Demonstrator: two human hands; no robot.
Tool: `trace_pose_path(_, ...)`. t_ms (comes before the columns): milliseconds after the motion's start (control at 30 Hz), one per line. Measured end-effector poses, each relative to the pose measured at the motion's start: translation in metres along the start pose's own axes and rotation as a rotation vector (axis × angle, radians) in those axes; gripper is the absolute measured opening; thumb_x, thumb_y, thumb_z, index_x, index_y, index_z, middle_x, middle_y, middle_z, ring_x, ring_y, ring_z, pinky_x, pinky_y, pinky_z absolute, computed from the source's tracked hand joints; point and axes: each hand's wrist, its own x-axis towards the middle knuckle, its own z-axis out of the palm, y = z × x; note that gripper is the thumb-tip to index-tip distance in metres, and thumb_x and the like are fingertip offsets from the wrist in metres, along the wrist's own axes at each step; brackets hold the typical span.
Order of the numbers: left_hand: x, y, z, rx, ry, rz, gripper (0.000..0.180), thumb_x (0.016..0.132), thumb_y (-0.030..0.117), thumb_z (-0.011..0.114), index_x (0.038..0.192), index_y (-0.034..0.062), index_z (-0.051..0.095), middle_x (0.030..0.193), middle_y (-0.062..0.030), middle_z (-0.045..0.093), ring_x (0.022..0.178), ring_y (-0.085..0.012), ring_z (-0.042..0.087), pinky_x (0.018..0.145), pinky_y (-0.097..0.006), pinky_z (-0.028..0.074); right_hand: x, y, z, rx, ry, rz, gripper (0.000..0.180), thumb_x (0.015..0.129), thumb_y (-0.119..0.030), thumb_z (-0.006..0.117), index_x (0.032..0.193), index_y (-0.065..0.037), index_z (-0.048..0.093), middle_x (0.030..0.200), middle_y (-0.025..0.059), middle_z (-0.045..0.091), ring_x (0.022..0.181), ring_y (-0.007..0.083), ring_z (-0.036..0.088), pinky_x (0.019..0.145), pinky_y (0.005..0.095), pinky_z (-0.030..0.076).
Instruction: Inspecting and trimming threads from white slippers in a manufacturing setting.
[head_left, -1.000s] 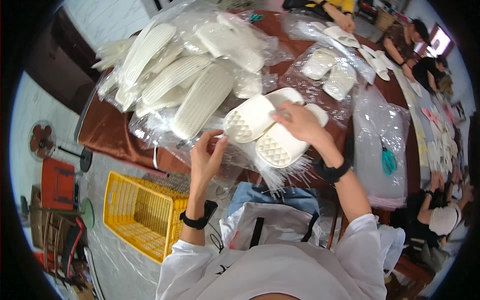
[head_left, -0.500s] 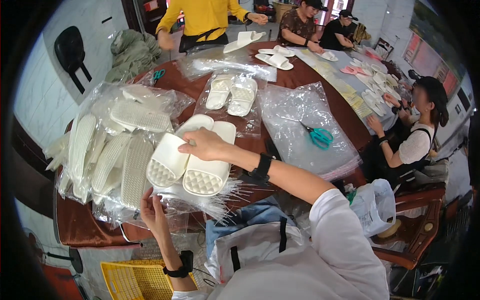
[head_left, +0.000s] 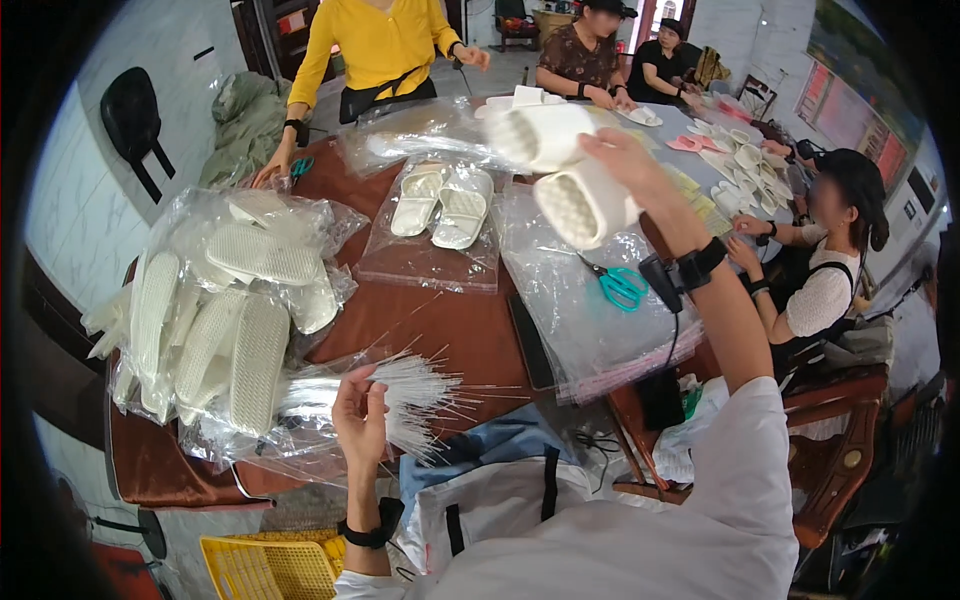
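Observation:
A pair of white quilted slippers [head_left: 588,207] is gripped in my right hand [head_left: 628,165], raised over the far part of the table and slightly blurred. My left hand [head_left: 360,412] hovers at the table's near edge with loosely curled fingers and nothing visible in them. Beside and behind it lies a bundle of thin clear plastic fasteners [head_left: 410,395]. Under the raised slippers are a stack of clear plastic bags [head_left: 560,320] and teal-handled scissors [head_left: 622,288]. Another white pair in a clear bag [head_left: 463,207] rests mid-table.
Bagged slippers [head_left: 258,350] are heaped on the left of the brown table [head_left: 430,330]. A person in yellow [head_left: 375,45] stands across, one hand near other scissors [head_left: 301,168]. Several people sit along the right side. A yellow crate [head_left: 265,570] stands below the near edge.
My right hand has carried the slippers from near the left heap away and to the right. My left hand has shifted right, over the fasteners. The person in yellow now reaches down to the table.

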Motion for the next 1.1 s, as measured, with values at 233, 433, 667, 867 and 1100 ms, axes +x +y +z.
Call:
trace_pose_path(233, 0.003, 0.015, -0.005, 0.164, 0.014, -0.022, 0.024, 0.089, 0.006, 0.058, 0.112, 0.0050, 0.061, 0.082, -0.0022, 0.061, 0.067, -0.0056, 0.055, 0.059, -0.021, 0.047, 0.109, 0.193, -0.153, -1.016, 0.286, -0.538, 0.027, 0.091, -0.018, 0.049, 0.106, -0.001, 0.063, 0.100, 0.0186, 0.065, 0.094, 0.0336, 0.061, 0.088, 0.0438, 0.045)
trace_pose_path(433, -0.003, 0.013, -0.041, 0.256, 0.141, -0.009, 0.024, 0.089, 0.005, 0.059, 0.113, 0.0042, 0.061, 0.079, -0.0017, 0.063, 0.060, -0.0040, 0.053, 0.055, -0.021, 0.044, 0.167, 0.286, -0.189, -0.463, 0.186, -0.240, 0.029, 0.093, -0.030, 0.050, 0.086, -0.004, 0.062, 0.076, 0.0094, 0.061, 0.074, 0.0253, 0.059, 0.068, 0.0397, 0.046)
trace_pose_path(667, -0.005, 0.004, -0.099, 0.283, 0.271, 0.043, 0.024, 0.088, 0.004, 0.059, 0.112, 0.0021, 0.061, 0.079, -0.0018, 0.061, 0.059, -0.0039, 0.048, 0.053, -0.022, 0.041, 0.116, 0.313, -0.279, -0.574, 0.075, -0.172, 0.016, 0.092, -0.020, 0.057, 0.089, -0.004, 0.061, 0.072, -0.0048, 0.049, 0.067, 0.0087, 0.049, 0.061, 0.0255, 0.040)
trace_pose_path(867, -0.005, 0.011, -0.162, 0.758, 0.709, 0.152, 0.037, 0.083, 0.012, 0.066, 0.118, 0.0015, 0.058, 0.107, -0.0135, 0.060, 0.079, -0.0181, 0.058, 0.064, -0.029, 0.048, 0.010, 0.128, 0.003, -0.065, 0.042, -0.102, 0.023, 0.093, -0.014, 0.056, 0.113, -0.004, 0.061, 0.100, -0.0024, 0.061, 0.086, 0.0078, 0.054, 0.074, 0.0232, 0.043)
trace_pose_path(1100, 0.033, -0.056, -0.219, 0.316, 0.828, -0.013, 0.069, 0.082, 0.021, 0.070, 0.133, -0.0106, 0.035, 0.120, -0.0252, 0.052, 0.096, -0.0251, 0.061, 0.071, -0.035, 0.052, -0.150, -0.019, 0.169, -0.008, -0.370, -0.239, 0.013, 0.090, -0.007, 0.058, 0.100, -0.003, 0.064, 0.099, 0.0037, 0.062, 0.093, 0.0126, 0.058, 0.084, 0.0262, 0.045)
